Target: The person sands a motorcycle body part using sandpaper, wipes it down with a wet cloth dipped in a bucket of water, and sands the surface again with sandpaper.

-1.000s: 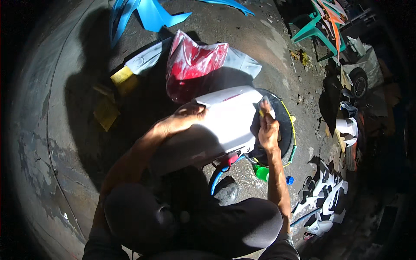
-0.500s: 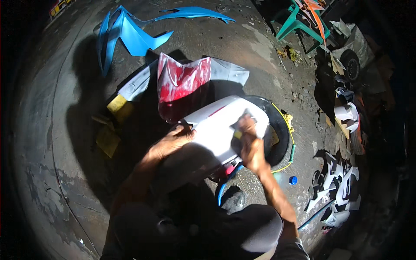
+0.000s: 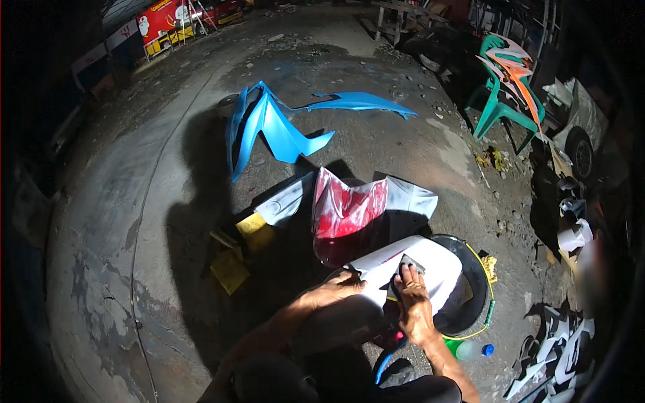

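A glossy white curved panel (image 3: 437, 272) lies over my lap and against a black bucket (image 3: 474, 269) with a yellow-and-green handle. My left hand (image 3: 336, 287) grips the panel's left edge, fingers curled over it. My right hand (image 3: 416, 305) presses a small dark pad (image 3: 414, 264) flat on the white surface, its fingers together on the pad. Just beyond stands a red, white-streaked panel (image 3: 346, 205), with grey panels (image 3: 413, 195) behind it and yellow sheets (image 3: 230, 272) to the left.
Blue fairing pieces (image 3: 282, 138) lie on the concrete ahead. At right are a green chair (image 3: 497, 114) holding orange-and-white parts, a wheel (image 3: 579, 151), a pile of white pieces (image 3: 554, 352) and a blue-capped bottle (image 3: 470, 350). A wooden bench (image 3: 396, 13) stands far back.
The view has tilted up, showing more floor ahead. My right hand with the pad has moved from the panel's right edge toward its middle; my left hand still grips the edge.
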Available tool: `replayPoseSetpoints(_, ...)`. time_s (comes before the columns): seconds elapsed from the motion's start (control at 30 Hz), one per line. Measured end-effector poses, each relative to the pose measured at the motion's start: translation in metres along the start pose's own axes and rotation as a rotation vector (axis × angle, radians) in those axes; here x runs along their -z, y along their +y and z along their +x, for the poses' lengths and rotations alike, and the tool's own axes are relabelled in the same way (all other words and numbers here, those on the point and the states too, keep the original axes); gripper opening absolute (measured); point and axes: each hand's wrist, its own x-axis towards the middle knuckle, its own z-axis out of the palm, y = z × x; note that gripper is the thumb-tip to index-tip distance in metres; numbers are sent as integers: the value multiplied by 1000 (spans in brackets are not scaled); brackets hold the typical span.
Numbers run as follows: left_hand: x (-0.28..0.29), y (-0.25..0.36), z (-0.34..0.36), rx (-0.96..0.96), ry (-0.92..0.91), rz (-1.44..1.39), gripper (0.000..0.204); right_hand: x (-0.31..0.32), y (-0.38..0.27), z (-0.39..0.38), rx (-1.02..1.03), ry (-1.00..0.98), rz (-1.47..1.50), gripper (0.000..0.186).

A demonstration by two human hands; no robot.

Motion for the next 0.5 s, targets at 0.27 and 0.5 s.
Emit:
replayPoseSetpoints(0.27, 9, -30, 12, -44, -53, 27, 81, -25, 49, -3, -406, 85, 207, 37)
replayPoseSetpoints(0.5, 7, 1, 3, 32, -88, 68, 93, -19, 39, 6, -110, 184, 560, 70)
